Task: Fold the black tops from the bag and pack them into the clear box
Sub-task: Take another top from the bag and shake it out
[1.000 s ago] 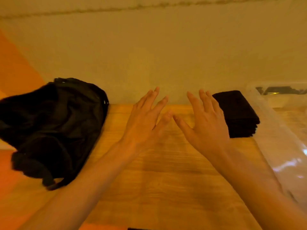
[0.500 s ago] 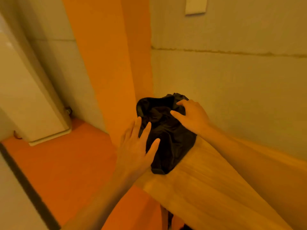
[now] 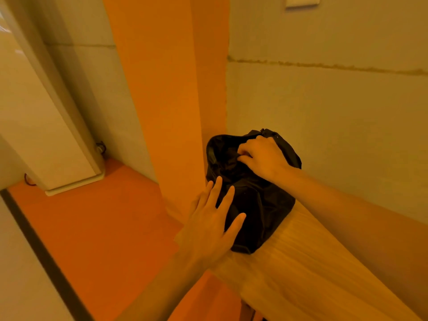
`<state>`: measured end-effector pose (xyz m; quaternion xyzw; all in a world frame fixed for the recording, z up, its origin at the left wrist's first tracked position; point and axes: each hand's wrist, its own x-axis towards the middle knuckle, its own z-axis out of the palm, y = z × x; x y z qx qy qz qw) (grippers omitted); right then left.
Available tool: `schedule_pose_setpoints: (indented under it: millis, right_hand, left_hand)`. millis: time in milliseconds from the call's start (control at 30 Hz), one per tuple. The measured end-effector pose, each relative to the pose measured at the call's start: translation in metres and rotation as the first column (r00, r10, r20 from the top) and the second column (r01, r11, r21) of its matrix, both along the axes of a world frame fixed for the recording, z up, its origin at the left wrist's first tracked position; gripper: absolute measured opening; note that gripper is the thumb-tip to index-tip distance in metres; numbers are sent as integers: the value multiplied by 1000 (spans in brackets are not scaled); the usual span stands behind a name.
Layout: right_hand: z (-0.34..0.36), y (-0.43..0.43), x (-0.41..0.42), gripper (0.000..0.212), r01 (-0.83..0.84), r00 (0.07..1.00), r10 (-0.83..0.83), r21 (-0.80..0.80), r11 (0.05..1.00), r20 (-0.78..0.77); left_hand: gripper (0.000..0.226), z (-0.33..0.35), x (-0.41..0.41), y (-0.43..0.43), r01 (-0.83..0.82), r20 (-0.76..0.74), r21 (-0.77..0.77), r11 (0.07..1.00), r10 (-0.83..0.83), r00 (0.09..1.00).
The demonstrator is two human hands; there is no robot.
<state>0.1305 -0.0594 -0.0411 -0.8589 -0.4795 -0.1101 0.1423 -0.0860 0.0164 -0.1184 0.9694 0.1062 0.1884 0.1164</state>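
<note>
A black bag sits at the left end of the wooden table, its mouth facing up and away. My right hand is at the bag's open top with the fingers curled into dark fabric there. My left hand rests flat against the bag's near side, fingers spread. The clear box and the folded black tops are out of view.
An orange wall column stands just left of the bag. Below the table's left edge lies an orange floor. A white appliance or cabinet stands at the far left. A pale wall runs behind the table.
My view swung left from the table's middle to the bag. Both hands moved onto the bag; my right hand's fingers went from flat on its top to curled into the opening.
</note>
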Motion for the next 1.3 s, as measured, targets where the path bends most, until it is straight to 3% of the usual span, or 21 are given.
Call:
schedule_pose_setpoints:
  millis: [167, 333, 533, 600, 700, 867, 967, 1067, 1133, 1167, 1233, 1300]
  right_hand:
    - [26, -11, -5, 21, 59, 961, 22, 280, 958, -277]
    - [83, -40, -33, 23, 181, 821, 261, 665, 725, -508]
    - [152, -94, -64, 18, 85, 796, 505, 888, 453, -334]
    - [173, -115, -72, 25, 82, 810, 507, 913, 399, -295]
    - [203, -163, -74, 24, 98, 866, 433, 936, 339, -248]
    - [244, -266, -74, 22, 192, 949, 214, 961, 197, -233]
    - [258, -319, -81, 17, 268, 952, 81, 931, 247, -295]
    - [258, -361, -89, 15, 392, 915, -72, 830, 396, -397]
    - [247, -381, -94, 16, 488, 863, -134, 733, 475, -487]
    - [239, -391, -97, 17, 530, 832, -154, 684, 502, -532]
    - [217, -406, -102, 20, 594, 777, -188, 604, 531, -600]
    - [194, -417, -106, 21, 634, 732, -175, 566, 528, -658]
  left_hand:
    - [67, 2, 4, 6, 19, 21, -7, 1000, -19, 1000]
    - [56, 10, 16, 10, 35, 130, -76, 996, -25, 991]
    - [65, 93, 52, -7, 165, 395, -339, 926, -19, 919]
    - [51, 124, 68, -21, 226, 411, -369, 901, -60, 910]
    - [18, 164, 78, -48, 311, 496, -390, 867, -87, 864]
    - [35, 221, 74, -102, 548, 629, -371, 750, -231, 742]
    - [39, 241, 72, -141, 634, 672, -273, 724, -328, 664]
    - [43, 235, 69, -174, 624, 607, -156, 766, -424, 673]
    - [46, 222, 65, -187, 605, 561, -183, 775, -423, 712]
    - [48, 215, 60, -193, 602, 542, -271, 751, -398, 740]
    - [45, 209, 52, -204, 552, 458, -605, 574, -317, 831]
    - [27, 204, 49, -212, 392, 310, -888, 241, -315, 897]
